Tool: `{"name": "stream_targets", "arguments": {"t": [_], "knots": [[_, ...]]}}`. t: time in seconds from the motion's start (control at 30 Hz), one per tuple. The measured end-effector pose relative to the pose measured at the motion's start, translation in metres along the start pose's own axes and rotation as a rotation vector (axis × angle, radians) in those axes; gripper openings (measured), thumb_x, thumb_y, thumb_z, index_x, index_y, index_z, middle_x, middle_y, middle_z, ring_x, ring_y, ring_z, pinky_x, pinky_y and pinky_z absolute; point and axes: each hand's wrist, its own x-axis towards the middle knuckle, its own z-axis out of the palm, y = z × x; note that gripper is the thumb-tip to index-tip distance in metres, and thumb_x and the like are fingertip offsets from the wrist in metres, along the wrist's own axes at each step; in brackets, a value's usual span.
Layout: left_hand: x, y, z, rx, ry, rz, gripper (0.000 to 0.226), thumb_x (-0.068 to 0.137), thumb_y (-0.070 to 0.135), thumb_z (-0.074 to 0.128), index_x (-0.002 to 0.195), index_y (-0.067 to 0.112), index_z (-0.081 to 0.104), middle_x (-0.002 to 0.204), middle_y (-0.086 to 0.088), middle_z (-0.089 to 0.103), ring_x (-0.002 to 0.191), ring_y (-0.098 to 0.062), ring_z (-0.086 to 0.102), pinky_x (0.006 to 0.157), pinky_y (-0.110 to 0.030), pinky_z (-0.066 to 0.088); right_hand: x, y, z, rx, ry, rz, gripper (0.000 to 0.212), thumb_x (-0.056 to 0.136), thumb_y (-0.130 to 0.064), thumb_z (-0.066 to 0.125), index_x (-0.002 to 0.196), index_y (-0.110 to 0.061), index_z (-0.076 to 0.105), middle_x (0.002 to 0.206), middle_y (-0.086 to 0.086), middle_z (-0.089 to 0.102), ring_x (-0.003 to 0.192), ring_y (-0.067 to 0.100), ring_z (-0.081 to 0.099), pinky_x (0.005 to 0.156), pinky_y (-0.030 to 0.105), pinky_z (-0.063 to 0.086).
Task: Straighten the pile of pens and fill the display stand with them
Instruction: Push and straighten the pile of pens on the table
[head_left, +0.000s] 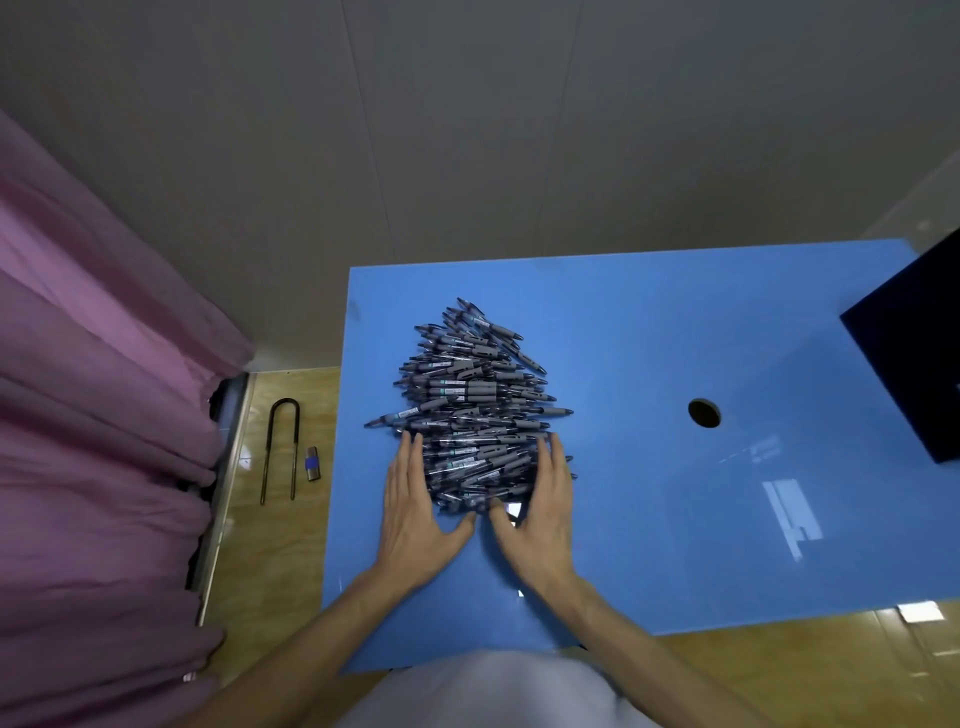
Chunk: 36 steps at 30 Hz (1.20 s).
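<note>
Head view, pens: a large pile of pens (470, 402) with grey grips lies on the left part of the blue table top (675, 519); most pens lie roughly crosswise, a few stick out at angles at the far end and on the left edge; the pile narrows toward its far end

Head view, left hand: the left hand (415, 512) lies flat on the table against the near left side of the pile; fingers straight and together, touching the pen ends; thumb spread toward the other hand; it grasps nothing

Head view, right hand: the right hand (540, 514) lies flat against the near right side of the pile; fingers straight, pressing on the pen ends; thumb pointing inward, close to the left thumb; it grasps nothing

Head view, table: a round hole (704, 413) sits in the top, well to the right of the pile; a dark box-like object (914, 358) stands at the right edge, partly cut off

Head view, floor: a dark U-shaped bar (280, 449) and a small lighter-like item (311, 463) lie on the wooden floor (275, 571) left of the table; a pink curtain (88, 415) hangs further left
</note>
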Motion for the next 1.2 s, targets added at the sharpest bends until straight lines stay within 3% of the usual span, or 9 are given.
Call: {"name": "stream_targets", "arguments": {"t": [0.13,0.33,0.43,0.53,0.67,0.83,0.97,1.2], "knots": [[0.001,-0.007,-0.004,-0.044,0.003,-0.061,0.116,0.082,0.073,0.06,0.164,0.021,-0.003,0.172,0.005,-0.004,0.158,-0.012,0.0,0.128,-0.048,0.016,0.011,0.011,-0.008,-0.026,0.033,0.076,0.091,0.091,-0.056,0.05,0.161,-0.011,0.013,0.17,0.002,0.006,0.157,0.018,0.006,0.125,0.05,0.019],[0.007,-0.004,-0.007,-0.067,0.068,-0.144,0.104,0.087,0.075,0.047,0.164,0.024,-0.001,0.172,0.007,-0.005,0.158,-0.012,-0.001,0.128,-0.038,0.007,0.016,0.018,-0.013,-0.124,-0.009,-0.018,0.095,0.095,-0.066,0.046,0.161,-0.009,0.011,0.17,0.005,0.003,0.157,0.018,0.0,0.126,0.052,0.009],[0.025,-0.01,-0.013,-0.076,0.138,-0.273,0.097,0.093,0.067,0.05,0.164,0.021,0.002,0.172,0.002,-0.003,0.158,-0.017,0.001,0.127,-0.039,0.008,0.011,0.021,-0.029,-0.227,-0.18,-0.357,0.106,0.086,-0.07,0.061,0.161,-0.007,0.019,0.17,0.01,0.006,0.158,0.027,0.002,0.126,0.056,0.003],[0.048,-0.018,-0.023,-0.051,0.139,-0.396,0.089,0.101,0.053,0.051,0.164,0.015,0.001,0.172,-0.005,-0.002,0.159,-0.022,0.0,0.128,-0.04,0.006,0.004,0.033,-0.048,-0.294,-0.406,-0.762,0.094,0.085,-0.064,0.067,0.156,-0.011,0.037,0.169,0.013,0.014,0.156,0.035,0.01,0.12,0.065,0.015],[0.052,-0.028,-0.024,0.038,0.049,-0.295,0.084,0.103,0.056,0.042,0.164,0.013,0.004,0.172,-0.004,0.002,0.159,-0.019,0.0,0.129,-0.037,0.002,0.004,0.057,-0.066,-0.371,-0.545,-0.852,0.07,0.089,-0.055,0.062,0.148,-0.02,0.05,0.168,0.008,0.018,0.156,0.031,0.013,0.124,0.057,0.016],[0.052,-0.026,-0.028,-0.027,0.027,-0.274,0.08,0.104,0.05,0.044,0.164,0.014,0.005,0.172,-0.001,0.006,0.158,-0.017,0.006,0.129,-0.038,0.009,0.011,0.069,-0.056,-0.386,-0.353,-0.922,0.032,0.1,-0.038,0.061,0.123,-0.016,0.068,0.153,0.01,0.047,0.146,0.034,0.038,0.111,0.052,0.04],[0.056,-0.015,-0.027,-0.162,0.0,-0.231,0.077,0.105,0.044,0.047,0.164,0.018,0.004,0.172,0.004,0.003,0.157,-0.012,0.005,0.127,-0.034,0.012,0.015,0.057,-0.038,-0.34,-0.277,-0.926,0.019,0.101,-0.033,0.064,0.107,-0.016,0.071,0.143,0.006,0.057,0.136,0.032,0.049,0.109,0.045,0.043],[0.067,-0.002,-0.024,-0.262,0.019,-0.218,0.071,0.105,0.043,0.049,0.163,0.022,0.014,0.169,0.007,0.012,0.155,-0.008,0.013,0.123,-0.03,0.016,0.014,0.039,-0.021,-0.378,-0.258,-0.957,0.022,0.102,-0.034,0.06,0.116,-0.02,0.068,0.121,-0.005,0.065,0.106,0.022,0.058,0.083,0.034,0.048]]}}
